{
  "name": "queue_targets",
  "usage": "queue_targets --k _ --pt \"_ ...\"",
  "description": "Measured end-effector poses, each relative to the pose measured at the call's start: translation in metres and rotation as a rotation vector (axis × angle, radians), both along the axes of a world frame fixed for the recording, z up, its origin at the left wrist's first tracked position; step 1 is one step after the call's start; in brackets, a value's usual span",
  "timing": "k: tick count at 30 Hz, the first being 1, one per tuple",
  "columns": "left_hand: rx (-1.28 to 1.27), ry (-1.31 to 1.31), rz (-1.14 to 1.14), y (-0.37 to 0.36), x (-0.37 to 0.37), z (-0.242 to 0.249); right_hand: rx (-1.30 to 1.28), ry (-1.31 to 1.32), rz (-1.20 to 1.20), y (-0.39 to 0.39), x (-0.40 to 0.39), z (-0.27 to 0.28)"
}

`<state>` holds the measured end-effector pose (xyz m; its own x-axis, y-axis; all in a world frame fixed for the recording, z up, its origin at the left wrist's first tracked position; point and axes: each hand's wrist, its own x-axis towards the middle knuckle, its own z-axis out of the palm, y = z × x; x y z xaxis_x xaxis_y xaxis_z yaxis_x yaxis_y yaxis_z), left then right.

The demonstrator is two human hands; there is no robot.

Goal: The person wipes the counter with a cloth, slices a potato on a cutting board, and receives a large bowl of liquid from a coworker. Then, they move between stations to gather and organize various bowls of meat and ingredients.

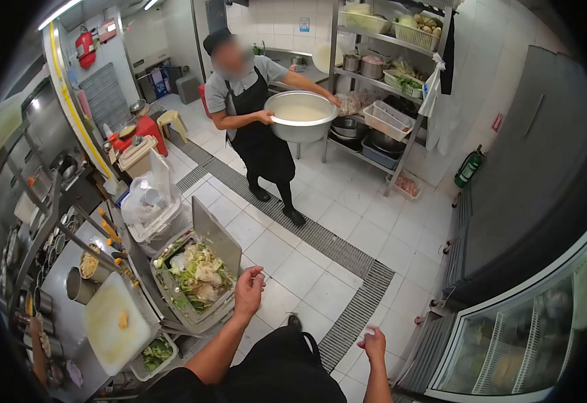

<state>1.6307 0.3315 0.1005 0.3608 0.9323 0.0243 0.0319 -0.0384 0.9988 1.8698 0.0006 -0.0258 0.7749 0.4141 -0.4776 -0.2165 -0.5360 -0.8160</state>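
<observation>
My left hand (pixel 248 290) hangs over the white tiled floor with its fingers loosely curled and nothing in it. It is just right of an open waste bin (pixel 221 242) full of vegetable scraps (pixel 196 272). My right hand (pixel 374 342) is lower and to the right, fingers bent inward; a small pale patch shows at the fingertips and I cannot tell whether it holds something. Across the room a person in a black apron (pixel 260 127) carries a large metal bowl (pixel 301 115) of pale liquid in both hands.
A steel counter (pixel 65 316) on the left holds a white cutting board (pixel 115 322) and metal pots. A floor drain grate (pixel 320 235) runs diagonally. Steel shelving (pixel 387 80) with baskets stands at the back. A glass-fronted fridge (pixel 522 336) sits at the right.
</observation>
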Motion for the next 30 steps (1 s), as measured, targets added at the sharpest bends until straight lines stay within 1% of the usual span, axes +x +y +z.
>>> queue_targets --k 1,3,5,7,8,11,12,13,15,17,18,19,21,22,23,25,26,27,29,30 --pt "-0.045 -0.004 0.007 0.005 0.013 0.0 0.062 0.012 -0.052 0.019 0.005 0.014" --pt "-0.093 -0.041 0.021 0.021 0.044 -0.01 0.064 0.045 -0.029 0.051 0.027 0.022" --pt "-0.15 -0.078 0.026 0.039 0.078 -0.023 0.058 0.077 -0.018 0.061 0.051 0.013" --pt "-0.253 -0.125 0.012 0.059 0.117 -0.03 0.047 0.177 0.159 0.067 0.084 0.008" --pt "-0.288 -0.161 0.017 0.068 0.138 -0.032 -0.012 0.145 0.176 0.066 0.097 0.008" --pt "-0.406 -0.239 0.005 0.097 0.195 -0.026 -0.044 0.134 0.125 0.076 0.15 0.025" --pt "-0.417 -0.24 0.01 0.106 0.213 -0.021 0.019 0.129 0.083 0.078 0.172 0.025" --pt "-0.451 -0.289 0.01 0.116 0.229 -0.016 0.011 0.133 0.085 0.083 0.193 0.029" --pt "-0.484 -0.33 0.013 0.132 0.255 -0.009 0.133 0.096 -0.056 0.103 0.236 0.037" --pt "-0.518 -0.442 0.166 0.148 0.281 -0.014 0.179 0.017 -0.087 0.135 0.279 0.052" --pt "-0.502 -0.471 0.198 0.158 0.288 -0.025 0.208 -0.011 -0.086 0.156 0.301 0.061" --pt "-0.499 -0.476 0.221 0.162 0.293 -0.026 0.235 -0.038 -0.079 0.178 0.325 0.069" --pt "-0.542 -0.558 0.378 0.169 0.3 -0.027 0.242 -0.09 -0.019 0.233 0.376 0.081" --pt "-0.511 -0.59 0.337 0.17 0.299 -0.03 0.251 -0.114 0.026 0.265 0.403 0.085" --pt "-0.504 -0.607 0.401 0.166 0.303 -0.033 0.259 -0.135 0.085 0.302 0.43 0.087" --pt "-0.324 -0.503 0.518 0.155 0.303 -0.04 0.276 -0.136 0.226 0.387 0.472 0.086" --pt "-0.204 -0.486 0.639 0.148 0.302 -0.049 0.276 -0.101 0.293 0.428 0.478 0.09" --pt "-0.195 -0.476 0.73 0.139 0.299 -0.048 0.278 -0.062 0.363 0.469 0.478 0.093" --pt "-0.256 -0.485 0.843 0.115 0.287 -0.033 0.364 0.149 0.65 0.538 0.483 0.072" --pt "-0.252 -0.493 0.899 0.107 0.281 -0.035 0.438 0.28 0.72 0.564 0.472 0.07"
